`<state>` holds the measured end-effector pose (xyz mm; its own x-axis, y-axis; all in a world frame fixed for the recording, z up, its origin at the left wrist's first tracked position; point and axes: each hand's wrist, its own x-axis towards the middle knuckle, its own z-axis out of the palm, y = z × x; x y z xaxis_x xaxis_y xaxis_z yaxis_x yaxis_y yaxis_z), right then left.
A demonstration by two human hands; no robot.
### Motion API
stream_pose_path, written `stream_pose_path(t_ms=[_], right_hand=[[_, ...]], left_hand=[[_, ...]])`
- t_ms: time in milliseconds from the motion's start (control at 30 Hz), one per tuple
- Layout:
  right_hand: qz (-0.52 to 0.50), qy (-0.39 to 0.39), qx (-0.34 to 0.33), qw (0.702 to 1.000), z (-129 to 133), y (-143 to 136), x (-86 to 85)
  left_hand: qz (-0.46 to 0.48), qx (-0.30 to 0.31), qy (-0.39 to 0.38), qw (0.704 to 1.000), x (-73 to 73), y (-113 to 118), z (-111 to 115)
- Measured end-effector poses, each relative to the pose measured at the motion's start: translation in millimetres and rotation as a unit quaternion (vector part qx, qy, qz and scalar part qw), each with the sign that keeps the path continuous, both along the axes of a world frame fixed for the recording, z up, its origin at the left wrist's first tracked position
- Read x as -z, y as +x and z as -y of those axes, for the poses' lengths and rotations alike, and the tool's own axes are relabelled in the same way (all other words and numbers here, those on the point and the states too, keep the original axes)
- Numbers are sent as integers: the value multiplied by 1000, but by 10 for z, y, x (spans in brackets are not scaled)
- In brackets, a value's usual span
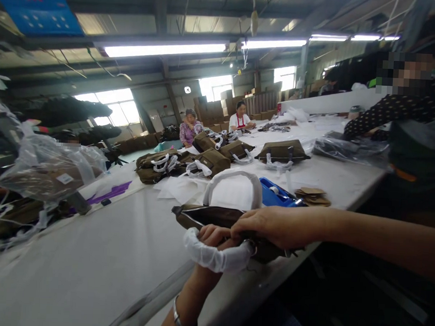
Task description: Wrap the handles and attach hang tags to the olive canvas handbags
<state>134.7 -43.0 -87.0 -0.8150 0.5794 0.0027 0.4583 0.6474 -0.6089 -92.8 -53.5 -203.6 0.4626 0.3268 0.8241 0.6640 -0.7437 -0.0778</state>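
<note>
Handling: one olive bag (pixel 188 222), at my edge of the tabletop (pixel 125 246), opening facing up.
Zipper (pixel 197 220): undone along the visible stretch, dark inside showing. Its far right end is hidden by my hand.
Left grip (pixel 213 235): clamped on the bag's near rim, fingers curled over it. Silver bracelet (pixel 178 316) on that wrist.
Right grip (pixel 261 226): reaching in from the right, over the bag's right half, fingertips up against my left fingers at the rim. Can't tell if it's pinching anything; contact is hidden.
Near handle (pixel 216 258): wrapped in white, looping on my side of the bag, across the left hand.
Far handle (pixel 235 174): also white-wrapped, standing up in an arch behind the opening.
Just beyond the bag: blue tray (pixel 270 187), with brown paper pieces (pixel 312 197) to its right.
Further up the tabletop: more olive bags (pixel 283 152) with white-wrapped handles, plus loose white sheets (pixel 181 189).
Left side: purple strips (pixel 110 194), near a clear plastic sack (pixel 56 169).
Right side: co-worker's dotted sleeve (pixel 376 113) over clear plastic film (pixel 353 149).
Far end: two seated people (pixel 190 131).
</note>
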Motion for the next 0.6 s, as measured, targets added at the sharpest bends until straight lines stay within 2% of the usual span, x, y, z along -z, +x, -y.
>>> stream_pose_path(t_ms=[100,167,300,400,533,567,600], right_hand=[[75,30,-35,996,-88,-19,35],[96,40,-32,994,-153,-15,36],[127,71,-30,989,-183,33,-22],[118,178,-5,977,-80,57,-15],[96,409,0,907,193,30,103],[85,434,5,897,273,24,127],[72,431,23,899,351,25,142]], left_hand=[[4,17,24,1000,4,-4,-25],[2,13,30,999,14,-10,-38],[11,-31,21,999,77,-47,-70],[44,-45,1,998,112,-63,-101],[52,-60,-23,997,68,-10,-112],[51,-69,-33,996,51,13,-109],[52,-76,-39,995,38,35,-106]])
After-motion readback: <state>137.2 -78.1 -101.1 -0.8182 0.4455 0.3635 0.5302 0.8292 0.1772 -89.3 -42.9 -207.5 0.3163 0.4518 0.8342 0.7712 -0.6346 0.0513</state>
